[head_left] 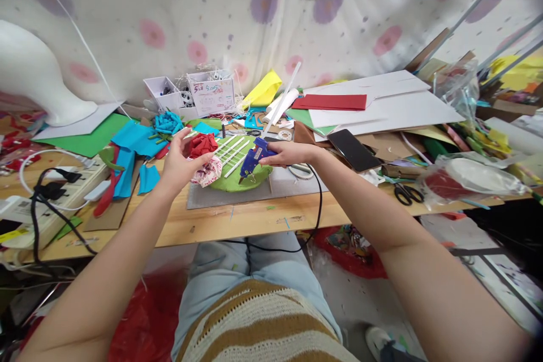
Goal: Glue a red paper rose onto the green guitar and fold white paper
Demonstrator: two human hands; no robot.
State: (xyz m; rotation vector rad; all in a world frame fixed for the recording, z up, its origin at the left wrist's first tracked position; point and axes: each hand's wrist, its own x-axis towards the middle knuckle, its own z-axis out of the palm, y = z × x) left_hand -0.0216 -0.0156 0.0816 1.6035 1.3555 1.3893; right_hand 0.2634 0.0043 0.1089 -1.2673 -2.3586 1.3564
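Note:
My left hand (180,159) is closed round a red fabric rose (202,144) with a patterned cloth (207,172) hanging below it, held above the table. My right hand (288,154) grips a blue glue gun (253,158) whose nozzle points down-left toward a round green piece (237,178). A clear glue stick (280,99) juts up from the gun's back. White strips (231,150) lie on the green piece, which rests on a grey mat (254,192). The gun's black cord (316,203) drops over the table's front edge.
A power strip (55,192) with black plugs lies at the left. Blue and green felt scraps (136,141), a white sorting box (203,93), white boards (382,104), a red sheet (331,102), a dark phone (352,150) and black scissors (405,192) crowd the wooden table (237,220).

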